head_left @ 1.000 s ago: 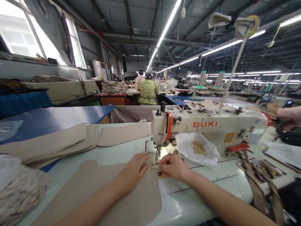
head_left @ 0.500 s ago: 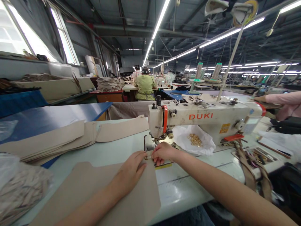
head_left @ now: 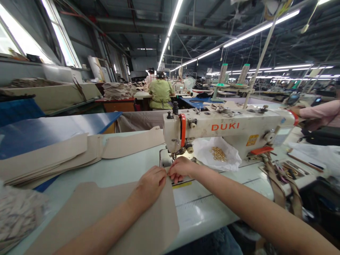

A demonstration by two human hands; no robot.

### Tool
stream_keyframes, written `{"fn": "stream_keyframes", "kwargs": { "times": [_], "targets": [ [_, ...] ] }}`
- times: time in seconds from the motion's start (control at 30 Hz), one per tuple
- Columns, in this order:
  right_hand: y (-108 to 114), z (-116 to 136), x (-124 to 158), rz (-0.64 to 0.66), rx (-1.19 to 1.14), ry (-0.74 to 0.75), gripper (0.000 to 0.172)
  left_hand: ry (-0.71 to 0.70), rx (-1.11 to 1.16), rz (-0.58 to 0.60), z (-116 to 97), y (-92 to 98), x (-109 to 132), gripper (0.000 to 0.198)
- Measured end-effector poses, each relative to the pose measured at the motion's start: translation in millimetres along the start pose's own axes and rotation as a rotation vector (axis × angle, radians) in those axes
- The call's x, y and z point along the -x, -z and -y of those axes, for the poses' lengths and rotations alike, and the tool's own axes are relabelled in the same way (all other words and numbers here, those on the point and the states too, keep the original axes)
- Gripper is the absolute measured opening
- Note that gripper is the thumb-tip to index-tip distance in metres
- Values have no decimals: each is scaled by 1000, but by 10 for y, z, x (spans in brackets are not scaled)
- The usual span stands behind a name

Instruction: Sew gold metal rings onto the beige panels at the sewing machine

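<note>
A large beige fabric panel point(head_left: 106, 209) lies across the near left of the sewing machine table. My left hand point(head_left: 150, 186) rests at the panel's upper right corner, fingers curled in on a small beige fabric tab point(head_left: 168, 169). Against it, my right hand point(head_left: 182, 169) pinches the tab's other end, just below the presser foot of the sewing machine point(head_left: 202, 129). Most of the tab is covered by my fingers, and its metal ring cannot be made out now.
Beyond my right hand, a white cloth-lined tray point(head_left: 231, 154) holds small gold-coloured rings point(head_left: 218, 154). Stacked beige panels point(head_left: 69, 156) lie at the left, near a plastic bag of fabric pieces point(head_left: 21, 216). Beige straps point(head_left: 273, 184) hang at the right. Co-workers sit further off.
My left fingers have closed in and rolled over the tab, hiding the metal ring that showed between my hands. The whole view has shifted slightly.
</note>
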State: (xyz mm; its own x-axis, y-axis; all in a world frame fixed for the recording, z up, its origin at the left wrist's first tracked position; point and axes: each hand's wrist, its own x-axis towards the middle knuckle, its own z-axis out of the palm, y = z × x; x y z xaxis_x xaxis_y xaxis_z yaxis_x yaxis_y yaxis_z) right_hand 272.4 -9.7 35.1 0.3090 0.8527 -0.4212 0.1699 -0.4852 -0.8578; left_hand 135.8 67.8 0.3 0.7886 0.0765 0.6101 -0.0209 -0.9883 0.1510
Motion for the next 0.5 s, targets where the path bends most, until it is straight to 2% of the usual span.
{"fn": "stream_keyframes", "kwargs": {
  "times": [0.13, 0.3, 0.37, 0.5],
  "targets": [
    [-34, -117, -14, -96, 135, 101, 17, 36, -6, 22, -11, 11, -35, 21],
    [5, -345, 138, -289, 321, 378, 12, 78, 6, 38, -1, 8, -36, 18],
    [34, -435, 204, -310, 415, 524, 13, 87, 14, 38, 4, 3, -28, 17],
    [52, -557, 254, -358, 789, 890, 18, 99, 15, 41, -4, 12, -27, 18]
  ]
}}
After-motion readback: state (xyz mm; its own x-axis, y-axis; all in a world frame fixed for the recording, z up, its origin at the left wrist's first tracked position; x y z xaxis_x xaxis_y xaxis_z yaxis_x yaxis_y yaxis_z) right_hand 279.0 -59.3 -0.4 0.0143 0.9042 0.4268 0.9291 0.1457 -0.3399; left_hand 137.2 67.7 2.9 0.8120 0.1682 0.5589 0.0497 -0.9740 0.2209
